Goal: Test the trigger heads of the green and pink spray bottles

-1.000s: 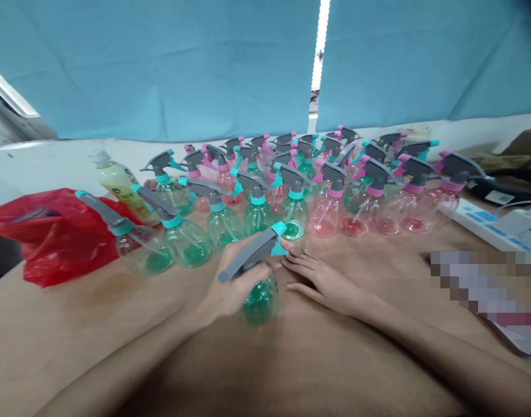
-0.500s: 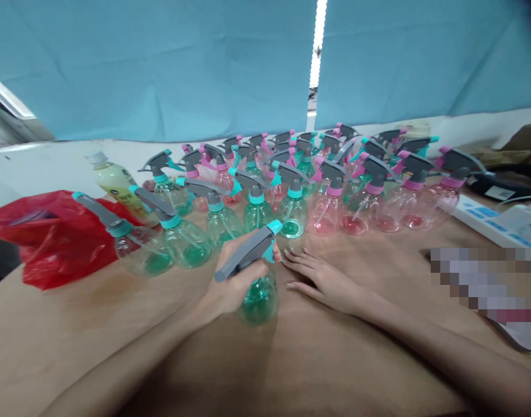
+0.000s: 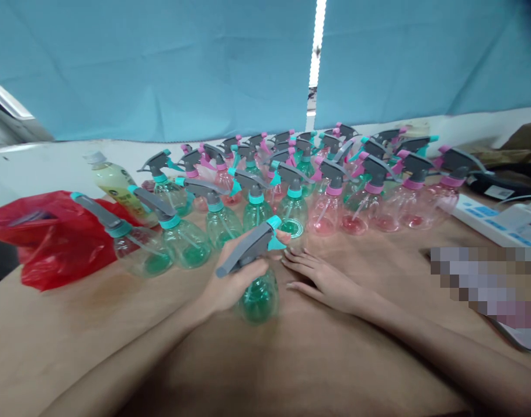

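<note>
Left hand: the left hand (image 3: 233, 284) is wrapped around the neck of a spray bottle, thumb across the near side, a fingertip showing beside the trigger.
Held spray bottle: the green-tinted held spray bottle (image 3: 259, 301) sits in the left hand's grasp, its clear body showing below the fingers and its base at the table (image 3: 335, 370); whether it bears its full weight there, I cannot tell.
Sprayer head: the grey sprayer head (image 3: 248, 250) rises above the left hand, with its turquoise nozzle (image 3: 274, 222) aimed away from the person and to the hand's right; how far the turquoise trigger (image 3: 276, 242) is pressed, I cannot tell.
Right hand: the right hand (image 3: 324, 279) grasps nothing; it lies palm down, fingers stretched toward the held bottle, just beside it.
Green bottles: a front row of green bottles (image 3: 189, 246) stands beyond the left hand and off to its left, with turquoise collars.
Pink bottles: the pink bottles (image 3: 326, 217) stand beyond the right hand and to its right; more sprayers of both colours crowd behind.
Red bag: the crumpled red bag (image 3: 65, 246) is well left of the left hand, near a bottle of pale yellow liquid (image 3: 117, 186).
Power strip: the white power strip (image 3: 478, 215) lies far right of the right hand, beyond a pixelated flat item (image 3: 487, 284).
</note>
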The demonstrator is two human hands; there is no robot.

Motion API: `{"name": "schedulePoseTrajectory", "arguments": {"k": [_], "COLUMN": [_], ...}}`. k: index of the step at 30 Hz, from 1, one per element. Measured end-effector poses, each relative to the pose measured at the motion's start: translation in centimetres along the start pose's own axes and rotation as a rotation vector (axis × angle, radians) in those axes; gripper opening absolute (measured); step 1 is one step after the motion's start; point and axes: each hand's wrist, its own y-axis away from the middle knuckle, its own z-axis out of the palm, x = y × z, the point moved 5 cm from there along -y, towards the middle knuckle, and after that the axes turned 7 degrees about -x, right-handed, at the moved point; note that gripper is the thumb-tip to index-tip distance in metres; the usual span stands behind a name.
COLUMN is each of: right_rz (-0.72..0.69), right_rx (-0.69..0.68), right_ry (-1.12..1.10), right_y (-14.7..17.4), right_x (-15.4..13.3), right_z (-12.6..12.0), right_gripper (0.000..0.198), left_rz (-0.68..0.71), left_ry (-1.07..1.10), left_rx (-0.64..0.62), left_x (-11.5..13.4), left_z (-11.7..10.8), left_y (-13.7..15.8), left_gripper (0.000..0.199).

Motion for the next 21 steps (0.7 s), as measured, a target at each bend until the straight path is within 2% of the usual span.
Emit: {"name": "schedulePoseTrajectory", "arguments": {"k": [8, 15, 21], "right_rz": [0.007, 0.012, 0.017], "right_rx": [-0.011, -0.007, -0.016], "right_ry": [0.014, 0.018, 0.044], "right_y": [-0.02, -0.04, 0.04], "right_x": [-0.12, -0.05, -0.09], "right_z": [-0.10, -0.06, 0.01], "right_gripper": [0.054, 0.056, 0.057], "left_rz": [0.029, 0.037, 0.044], "left_ry": [0.020, 0.019, 0.022], "left_rx": [-0.037, -0.060, -0.031], "left_x": [-0.72, -0.05, 0.18], "left_z": [0.29, 0.44, 0.30], "left_y": [0.28, 0.20, 0.17], "left_gripper": [0.031, 0.039, 0.028]}}
